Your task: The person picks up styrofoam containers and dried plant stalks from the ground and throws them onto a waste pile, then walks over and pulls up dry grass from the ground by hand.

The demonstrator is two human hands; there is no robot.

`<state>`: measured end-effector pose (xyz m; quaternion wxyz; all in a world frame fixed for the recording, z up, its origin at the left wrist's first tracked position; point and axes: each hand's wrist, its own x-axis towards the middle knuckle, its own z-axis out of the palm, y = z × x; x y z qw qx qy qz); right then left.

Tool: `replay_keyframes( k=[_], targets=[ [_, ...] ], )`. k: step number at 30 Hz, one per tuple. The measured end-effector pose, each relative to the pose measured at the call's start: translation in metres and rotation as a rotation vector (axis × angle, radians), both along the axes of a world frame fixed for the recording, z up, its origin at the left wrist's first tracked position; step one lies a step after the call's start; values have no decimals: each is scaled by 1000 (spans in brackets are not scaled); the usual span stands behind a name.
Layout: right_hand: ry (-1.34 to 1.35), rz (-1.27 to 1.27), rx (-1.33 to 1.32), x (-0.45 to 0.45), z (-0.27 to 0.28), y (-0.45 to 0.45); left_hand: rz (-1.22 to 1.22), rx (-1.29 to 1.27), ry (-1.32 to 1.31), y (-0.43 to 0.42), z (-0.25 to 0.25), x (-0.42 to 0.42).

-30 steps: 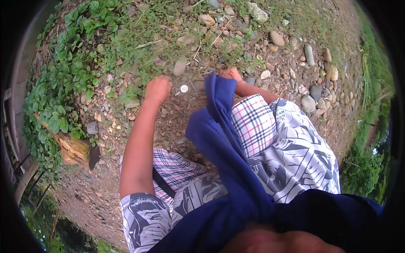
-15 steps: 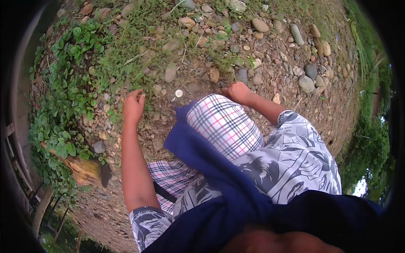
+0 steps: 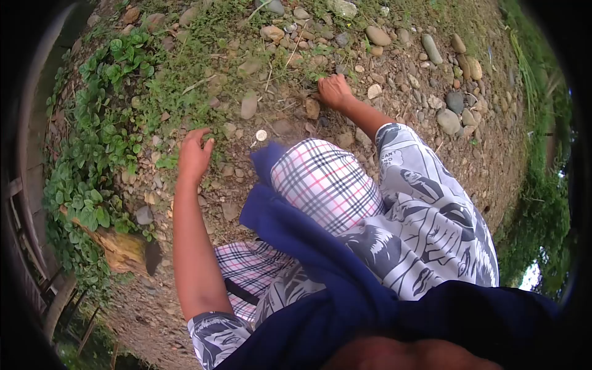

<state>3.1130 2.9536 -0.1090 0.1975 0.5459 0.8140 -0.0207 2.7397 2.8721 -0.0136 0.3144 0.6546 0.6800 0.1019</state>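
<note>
My left hand (image 3: 196, 153) is low over the ground beside the green weeds, thumb and fingers apart, holding nothing I can see. Farther forward on the right, my right hand (image 3: 335, 91) reaches down to small weeds among the stones, its fingers curled in; whatever they grip is hidden. Between the hands lie a small round white object (image 3: 261, 135), an oval stone (image 3: 249, 105) and a brown stone (image 3: 312, 108). A plaid-covered knee (image 3: 327, 185) and a hanging dark blue cloth (image 3: 290, 228) are close below my right hand.
Leafy plants (image 3: 92, 148) grow along the left, above a cut piece of wood (image 3: 120, 250). Several rounded stones (image 3: 448, 121) lie at the right. Low grass and weeds (image 3: 216, 61) cover the ground ahead, and taller greenery borders the far right.
My left hand has moved left and its fingers have spread. My right hand came back toward the knee, then moved forward again to the weeds. The knee and blue cloth have shifted left.
</note>
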Motion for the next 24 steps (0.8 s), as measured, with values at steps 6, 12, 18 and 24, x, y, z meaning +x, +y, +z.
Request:
replay_keyframes(
  k=[6,12,18,24],
  targets=[
    [57,33,-137,12,-25,14,-37,9,36,-2,5,-6],
    [187,-116,-203,23,-21,13,-2,1,41,-2,10,-10],
    [324,-250,-196,35,2,-14,26,21,12,-2,8,-24],
    [528,-530,178,110,37,-22,47,-13,-25,9,5,-27]
  ],
)
